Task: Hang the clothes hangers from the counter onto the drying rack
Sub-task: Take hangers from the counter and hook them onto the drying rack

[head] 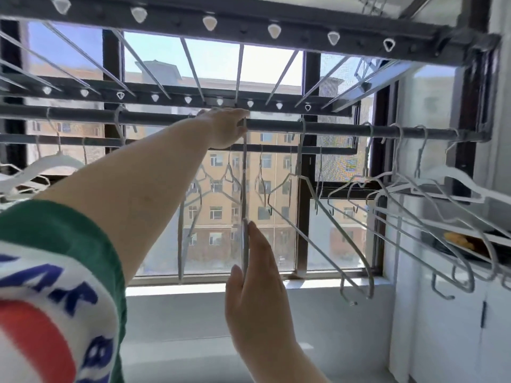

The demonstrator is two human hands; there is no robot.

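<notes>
Both hands (250,275) steady thin wire hanger (244,189) at round rail (331,129).

The rack's rail (331,129) carries 5 hangers (318,194) right of centre, crowded toward the right end, more at left.

I'm at home, probably on an enclosed laundry balcony: an overhead drying rack (249,37) before a big window (276,73) facing apartment blocks (218,194).
</notes>
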